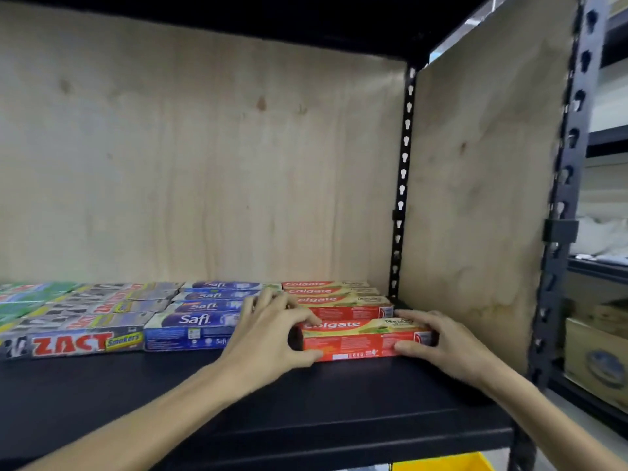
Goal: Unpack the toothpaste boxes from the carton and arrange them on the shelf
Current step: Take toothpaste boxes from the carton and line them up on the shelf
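Note:
A red Colgate toothpaste box lies lengthwise on the black shelf, in front of a row of matching Colgate boxes at the back right. My left hand grips its left end and my right hand grips its right end. To the left lie rows of blue Safi boxes, grey Zact boxes and green boxes. The carton is not in view.
Plywood panels form the back and right side of the shelf bay. A black slotted metal post stands at the right front. Cardboard boxes sit on a neighbouring rack. Something yellow shows below the shelf.

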A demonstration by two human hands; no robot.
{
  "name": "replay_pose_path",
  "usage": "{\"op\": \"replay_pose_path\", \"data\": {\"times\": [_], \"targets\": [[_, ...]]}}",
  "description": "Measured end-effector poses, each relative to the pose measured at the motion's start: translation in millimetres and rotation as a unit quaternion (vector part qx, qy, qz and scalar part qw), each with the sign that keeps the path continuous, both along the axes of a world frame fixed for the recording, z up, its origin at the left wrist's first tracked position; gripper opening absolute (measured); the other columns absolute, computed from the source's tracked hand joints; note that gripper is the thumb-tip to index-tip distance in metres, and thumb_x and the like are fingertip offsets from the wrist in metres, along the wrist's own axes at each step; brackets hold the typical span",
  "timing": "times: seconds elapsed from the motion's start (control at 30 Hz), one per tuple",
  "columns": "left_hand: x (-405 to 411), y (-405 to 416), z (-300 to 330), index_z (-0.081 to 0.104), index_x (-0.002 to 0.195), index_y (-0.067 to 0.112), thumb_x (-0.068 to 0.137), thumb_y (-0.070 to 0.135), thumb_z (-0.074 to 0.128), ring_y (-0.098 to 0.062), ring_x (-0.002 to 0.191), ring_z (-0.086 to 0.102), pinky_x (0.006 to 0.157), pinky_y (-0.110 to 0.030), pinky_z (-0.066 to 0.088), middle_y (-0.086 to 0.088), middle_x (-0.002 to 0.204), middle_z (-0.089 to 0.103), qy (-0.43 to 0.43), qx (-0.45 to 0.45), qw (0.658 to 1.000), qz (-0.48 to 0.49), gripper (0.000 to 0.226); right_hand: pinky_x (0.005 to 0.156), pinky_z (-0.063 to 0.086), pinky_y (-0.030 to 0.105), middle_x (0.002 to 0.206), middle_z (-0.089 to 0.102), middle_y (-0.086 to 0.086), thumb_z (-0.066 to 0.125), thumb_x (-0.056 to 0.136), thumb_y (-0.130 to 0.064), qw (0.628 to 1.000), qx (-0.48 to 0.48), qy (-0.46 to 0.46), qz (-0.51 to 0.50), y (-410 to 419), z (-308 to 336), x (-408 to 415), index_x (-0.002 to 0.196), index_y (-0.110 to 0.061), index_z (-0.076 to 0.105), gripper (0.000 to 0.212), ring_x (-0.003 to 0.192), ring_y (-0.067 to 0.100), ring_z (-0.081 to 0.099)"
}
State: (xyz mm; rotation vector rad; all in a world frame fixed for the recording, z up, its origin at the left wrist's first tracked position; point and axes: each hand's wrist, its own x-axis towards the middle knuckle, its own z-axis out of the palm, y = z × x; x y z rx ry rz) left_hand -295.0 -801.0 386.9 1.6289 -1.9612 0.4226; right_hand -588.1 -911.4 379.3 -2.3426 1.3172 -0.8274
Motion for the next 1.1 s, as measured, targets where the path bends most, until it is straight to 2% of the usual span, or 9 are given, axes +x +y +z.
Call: {"op": "replay_pose_path", "data": {"times": [0.17,0.3,0.47,0.6,0.73,0.83,0.9,1.0,1.1], "targets": [[15.2,-20.5,0.7,0.056,0.133,0.047,0.084,0.065,0.061,-0.009,0.132,0.023,0.108,-0.033,0.020,0.015,0.138,0.039,-0.040,-0.005,0.999,0.033,0.053,0.099,0.044,0.026,0.123,0.054,-0.006,0.075,0.078,-0.060,0.999,-0.036,0.006,-0.012,-20.6,-3.3,11.5,0.152,-0.044,0.039,0.084,0.113,0.010,0.055],[29.5,-27.2,-8.1,0.049,0.140,0.049,0.086,0.068,0.057,-0.008,0.132,0.024,0.107,-0.032,0.019,0.014,0.141,0.041,-0.038,-0.002,0.997,0.062,0.058,0.093,0.039,0.019,0.123,0.054,-0.005,0.077,0.079,-0.058,0.999,-0.049,0.014,-0.016,-25.5,-2.3,17.5,0.157,-0.040,0.030,0.093,0.104,0.003,0.053],[32.8,-33.3,-8.7,0.048,0.142,0.045,0.064,0.085,0.024,-0.008,0.137,0.031,0.110,-0.036,0.022,0.016,0.146,0.043,-0.026,0.020,0.995,0.092,0.091,0.103,0.037,0.020,0.142,0.050,-0.005,0.075,0.076,-0.065,1.000,-0.017,0.011,-0.009,-29.1,-0.6,32.0,0.158,-0.037,0.028,0.099,0.117,0.005,0.048],[36.7,-34.7,-9.1,0.042,0.147,0.040,0.062,0.089,0.016,-0.007,0.143,0.029,0.112,-0.036,0.020,0.014,0.153,0.039,-0.033,0.042,0.995,0.085,0.102,0.100,0.038,0.017,0.143,0.054,-0.014,0.073,0.078,-0.066,1.000,0.024,0.006,0.004,-29.2,2.4,33.0,0.158,-0.038,0.026,0.097,0.114,0.001,0.051],[40.1,-37.0,-5.5,0.041,0.147,0.037,0.069,0.092,0.034,-0.010,0.145,0.029,0.117,-0.036,0.020,0.012,0.155,0.039,-0.044,0.059,0.995,0.064,0.095,0.097,0.042,0.018,0.131,0.058,-0.017,0.070,0.077,-0.069,1.000,0.028,0.012,0.002,-34.4,-1.6,33.1,0.158,-0.038,0.027,0.097,0.112,0.002,0.056],[42.4,-38.2,-5.1,0.041,0.147,0.036,0.077,0.082,0.046,-0.009,0.143,0.031,0.116,-0.030,0.020,0.013,0.153,0.040,-0.051,0.061,0.996,0.052,0.084,0.109,0.046,0.034,0.135,0.059,-0.014,0.057,0.058,-0.094,0.999,0.031,0.028,-0.012,-40.6,-6.0,33.1,0.157,-0.044,0.024,0.116,0.124,0.009,0.053],[44.5,-39.5,-4.3,0.042,0.145,0.035,0.078,0.081,0.049,-0.008,0.140,0.033,0.113,-0.028,0.023,0.014,0.150,0.041,-0.051,0.060,0.996,0.041,0.081,0.110,0.047,0.040,0.136,0.059,-0.012,0.050,0.050,-0.103,0.999,0.037,0.035,-0.019,-46.3,-9.5,31.7,0.156,-0.048,0.022,0.123,0.127,0.011,0.052],[47.3,-42.6,-3.8,0.040,0.143,0.035,0.079,0.083,0.047,-0.007,0.137,0.034,0.112,-0.027,0.026,0.016,0.148,0.040,-0.068,0.064,0.995,0.035,0.080,0.112,0.044,0.038,0.139,0.055,-0.005,0.052,0.054,-0.100,0.998,0.042,0.032,-0.031,-44.7,-10.1,33.2,0.156,-0.051,0.017,0.119,0.128,0.012,0.049],[48.6,-43.5,-5.6,0.040,0.143,0.035,0.079,0.084,0.043,-0.007,0.137,0.034,0.112,-0.028,0.027,0.016,0.147,0.041,-0.079,0.055,0.995,0.034,0.080,0.113,0.039,0.037,0.145,0.046,0.003,0.062,0.070,-0.084,0.998,0.036,0.024,-0.048,-39.6,-9.0,34.0,0.158,-0.049,0.001,0.113,0.135,0.018,0.044]]}}
